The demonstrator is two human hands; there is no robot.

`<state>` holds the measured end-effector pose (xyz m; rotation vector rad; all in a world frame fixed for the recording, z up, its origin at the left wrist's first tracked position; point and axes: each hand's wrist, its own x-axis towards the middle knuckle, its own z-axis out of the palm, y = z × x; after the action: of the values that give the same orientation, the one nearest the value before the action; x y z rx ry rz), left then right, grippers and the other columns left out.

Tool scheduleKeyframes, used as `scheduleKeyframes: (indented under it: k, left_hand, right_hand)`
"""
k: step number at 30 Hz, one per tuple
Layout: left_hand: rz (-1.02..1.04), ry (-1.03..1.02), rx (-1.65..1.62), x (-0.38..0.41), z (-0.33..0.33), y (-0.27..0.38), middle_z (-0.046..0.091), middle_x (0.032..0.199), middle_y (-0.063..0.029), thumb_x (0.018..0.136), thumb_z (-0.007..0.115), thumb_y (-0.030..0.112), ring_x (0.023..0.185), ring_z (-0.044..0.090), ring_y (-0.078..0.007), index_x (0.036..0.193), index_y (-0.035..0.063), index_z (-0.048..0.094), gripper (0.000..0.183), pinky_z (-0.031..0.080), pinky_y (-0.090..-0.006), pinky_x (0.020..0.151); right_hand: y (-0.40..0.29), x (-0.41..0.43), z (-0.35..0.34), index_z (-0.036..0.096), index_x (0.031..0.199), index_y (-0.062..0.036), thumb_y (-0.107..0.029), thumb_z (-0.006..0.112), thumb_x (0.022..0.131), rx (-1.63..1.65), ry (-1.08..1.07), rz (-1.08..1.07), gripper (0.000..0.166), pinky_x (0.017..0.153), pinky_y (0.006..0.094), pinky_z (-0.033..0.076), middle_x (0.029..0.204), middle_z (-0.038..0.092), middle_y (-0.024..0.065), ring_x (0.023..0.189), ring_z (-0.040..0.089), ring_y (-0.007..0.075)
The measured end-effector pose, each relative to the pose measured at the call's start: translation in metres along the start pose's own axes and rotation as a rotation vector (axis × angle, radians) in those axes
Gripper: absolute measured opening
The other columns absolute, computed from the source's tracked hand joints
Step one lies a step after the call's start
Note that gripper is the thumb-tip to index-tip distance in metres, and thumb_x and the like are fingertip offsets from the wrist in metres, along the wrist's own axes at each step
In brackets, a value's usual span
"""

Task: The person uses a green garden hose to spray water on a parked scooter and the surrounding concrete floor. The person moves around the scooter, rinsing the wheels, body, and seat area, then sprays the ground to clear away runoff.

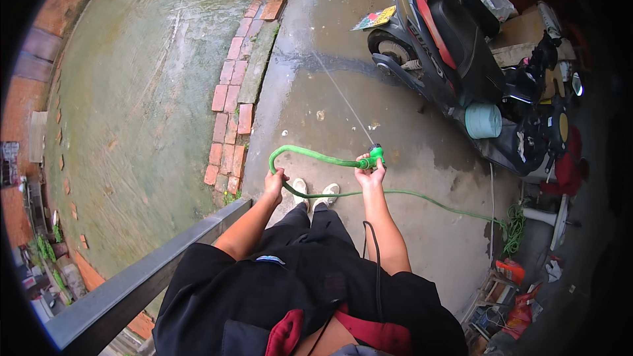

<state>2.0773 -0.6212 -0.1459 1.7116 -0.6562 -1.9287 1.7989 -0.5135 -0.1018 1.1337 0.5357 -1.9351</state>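
In my right hand is a green spray nozzle with a dark tip, gripped at its lower end. A thin jet of water leaves the tip and reaches the wet concrete floor farther up the view. My left hand is closed around the green garden hose, which loops over from the nozzle. From my left hand the hose passes above my shoes and runs right to a tangled coil of green hose on the floor.
A black and red electric scooter with a light blue bucket stands at the upper right. Red brick edging borders a greenish wet yard on the left. A metal beam crosses the lower left. Assorted items lie at the lower right.
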Motion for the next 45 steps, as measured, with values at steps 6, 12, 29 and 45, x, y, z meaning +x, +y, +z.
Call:
scheduleKeyframes:
  k: [6, 12, 29, 45]
  left_hand:
    - [0.113, 0.070, 0.135, -0.001, 0.002, 0.016, 0.048, 0.072, -0.0022, 0.085, 0.051, 0.014, 0.061, 0.050, -0.0151, 0.088, 0.0102, 0.050, 0.005, 0.045, -0.0301, 0.063]
    - [0.104, 0.048, 0.219, 0.018, -0.022, 0.043, 0.053, 0.068, -0.0044, 0.087, 0.049, 0.022, 0.060, 0.053, -0.0150, 0.090, 0.0067, 0.051, 0.016, 0.041, -0.0296, 0.057]
    - [0.079, -0.214, 0.462, 0.107, -0.031, 0.149, 0.054, 0.067, -0.0067, 0.084, 0.052, 0.019, 0.060, 0.056, -0.0167, 0.092, 0.0009, 0.051, 0.019, 0.046, -0.0300, 0.056]
    - [0.083, -0.225, 0.368, 0.103, -0.021, 0.121, 0.050, 0.064, -0.0014, 0.088, 0.051, 0.017, 0.057, 0.052, -0.0114, 0.087, 0.0046, 0.049, 0.013, 0.044, -0.0263, 0.056]
  right_hand:
    - [0.006, 0.023, 0.009, 0.052, 0.088, 0.0052, -0.041, 0.039, 0.090, -0.035, -0.003, 0.018, 0.048, 0.070, 0.0391, 0.051, 0.080, 0.058, 0.0137, 0.072, 0.057, 0.0266]
    - [0.028, 0.042, 0.022, 0.051, 0.088, 0.0057, -0.042, 0.035, 0.091, 0.004, 0.008, -0.030, 0.050, 0.069, 0.0401, 0.051, 0.079, 0.058, 0.0140, 0.072, 0.057, 0.0269]
    - [0.103, 0.102, 0.043, 0.054, 0.083, 0.0057, -0.048, 0.029, 0.089, 0.358, -0.022, -0.304, 0.060, 0.069, 0.0389, 0.051, 0.077, 0.060, 0.0142, 0.068, 0.057, 0.0272]
    - [0.109, 0.190, 0.063, 0.054, 0.090, 0.0018, -0.035, 0.043, 0.087, 0.495, -0.094, -0.130, 0.039, 0.065, 0.0370, 0.052, 0.078, 0.059, 0.0129, 0.069, 0.057, 0.0256]
